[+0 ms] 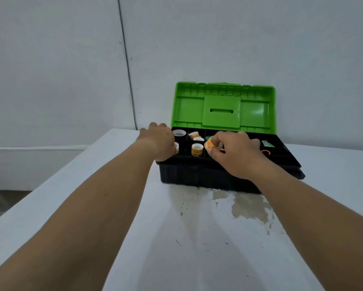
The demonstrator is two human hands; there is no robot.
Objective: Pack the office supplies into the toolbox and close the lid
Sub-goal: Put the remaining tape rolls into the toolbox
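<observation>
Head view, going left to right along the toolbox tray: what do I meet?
Left hand on the tray's left end → white tape roll → yellow-printed tape roll → right hand, its grip on another yellow roll → green packet.

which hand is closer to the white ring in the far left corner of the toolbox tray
Left. The left hand rests right beside the white ring; the right hand, holding an orange tape roll, is further right.

A bare, plain room here, more a staged work corner than a home or a shop: pale panelled walls [218,38] with one dark seam [126,59] running down. The white table [113,206] meets that wall at its far edge, its near middle marked by a brownish stain [249,206].
</observation>
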